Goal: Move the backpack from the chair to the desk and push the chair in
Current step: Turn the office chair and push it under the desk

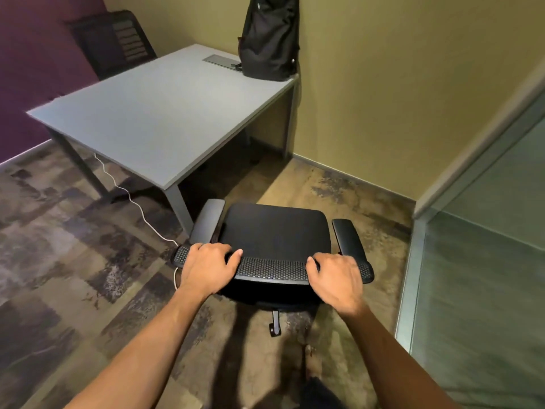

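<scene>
While both hands grip the chair (275, 231) by the mesh top edge of its backrest, left hand (206, 268) near one end, right hand (336, 280) near the other, the chair stands just off the surface's (153, 119) near corner. Open carpet lies between chair and surface. Backpack (269, 36) stands upright at the surface's far corner, against the wall, well apart from the hands.

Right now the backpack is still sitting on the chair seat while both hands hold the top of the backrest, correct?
Not quite. The backpack stands on the far corner of the desk, leaning against the wall; the chair seat is bare. Both the left hand and the right hand do hold the top of the backrest, as the head view shows.
</scene>
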A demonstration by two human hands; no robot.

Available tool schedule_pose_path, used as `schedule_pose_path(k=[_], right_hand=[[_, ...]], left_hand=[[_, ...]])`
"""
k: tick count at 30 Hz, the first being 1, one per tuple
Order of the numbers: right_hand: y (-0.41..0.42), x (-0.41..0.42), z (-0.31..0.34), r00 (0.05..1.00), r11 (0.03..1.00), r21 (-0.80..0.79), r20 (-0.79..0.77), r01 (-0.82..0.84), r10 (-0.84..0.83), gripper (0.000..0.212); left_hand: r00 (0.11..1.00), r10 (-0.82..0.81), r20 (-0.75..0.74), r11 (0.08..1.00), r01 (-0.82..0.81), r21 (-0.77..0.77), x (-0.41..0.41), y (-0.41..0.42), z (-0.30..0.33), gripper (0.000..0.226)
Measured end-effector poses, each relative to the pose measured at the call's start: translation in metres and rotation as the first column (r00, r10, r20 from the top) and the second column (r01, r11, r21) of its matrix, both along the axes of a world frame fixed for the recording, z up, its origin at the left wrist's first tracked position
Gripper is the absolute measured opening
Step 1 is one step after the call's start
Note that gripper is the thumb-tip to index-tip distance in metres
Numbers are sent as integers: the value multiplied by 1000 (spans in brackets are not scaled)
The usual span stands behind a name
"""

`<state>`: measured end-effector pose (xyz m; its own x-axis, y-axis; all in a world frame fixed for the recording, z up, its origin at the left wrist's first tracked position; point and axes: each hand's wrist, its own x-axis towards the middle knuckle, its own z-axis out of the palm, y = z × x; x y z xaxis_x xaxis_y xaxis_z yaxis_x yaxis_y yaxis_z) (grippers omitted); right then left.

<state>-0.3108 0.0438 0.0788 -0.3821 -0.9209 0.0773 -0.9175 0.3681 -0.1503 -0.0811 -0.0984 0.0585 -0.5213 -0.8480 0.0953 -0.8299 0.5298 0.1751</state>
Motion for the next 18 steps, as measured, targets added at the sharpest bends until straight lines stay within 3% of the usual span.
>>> schedule_pose_path(k=[18], right_hand=[[-45,-32,-4,998,999,-32,64,18,-16,32]], left_hand=[[999,50,2,999,-50,-19,-26,-26,9,46]])
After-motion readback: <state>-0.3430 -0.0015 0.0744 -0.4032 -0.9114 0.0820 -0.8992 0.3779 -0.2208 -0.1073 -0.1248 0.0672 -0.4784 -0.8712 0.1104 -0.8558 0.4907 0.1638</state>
